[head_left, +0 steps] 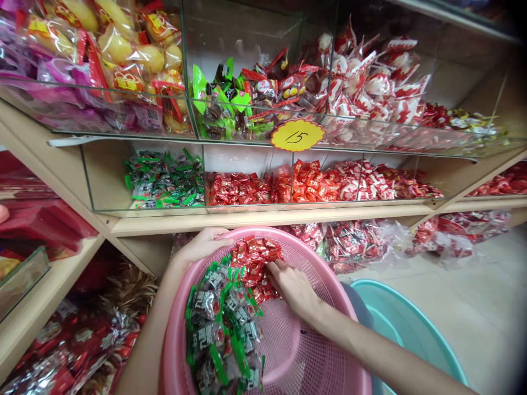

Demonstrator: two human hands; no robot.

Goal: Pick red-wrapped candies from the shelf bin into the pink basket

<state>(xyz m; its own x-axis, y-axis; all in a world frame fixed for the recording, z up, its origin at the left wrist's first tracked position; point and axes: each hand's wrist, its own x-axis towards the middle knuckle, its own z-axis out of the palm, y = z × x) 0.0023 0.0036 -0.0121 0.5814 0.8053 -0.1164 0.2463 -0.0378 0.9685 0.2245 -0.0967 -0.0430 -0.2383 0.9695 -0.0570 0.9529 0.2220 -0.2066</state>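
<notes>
A pink plastic basket (321, 307) with a mesh wall tilts toward me below the shelf. My left hand (205, 245) grips its far left rim, fingers closed over the edge. Inside, green-and-clear packets (222, 329) fill the left side. Small red-wrapped candies (255, 258) lie against the far wall. My right hand (295, 289) reaches into the basket from the right, with its curled fingers closed on some red candies at the edge of the pile. Its fingertips are partly hidden, so how many it holds does not show.
Clear-walled shelf bins hold green packets (164, 175), red candies (239, 188) and orange-red candies (315, 181). A yellow tag (298, 135) reads 15. Bagged candies (358, 241) lie under the shelf. A teal tub (411, 323) stands on the floor at right.
</notes>
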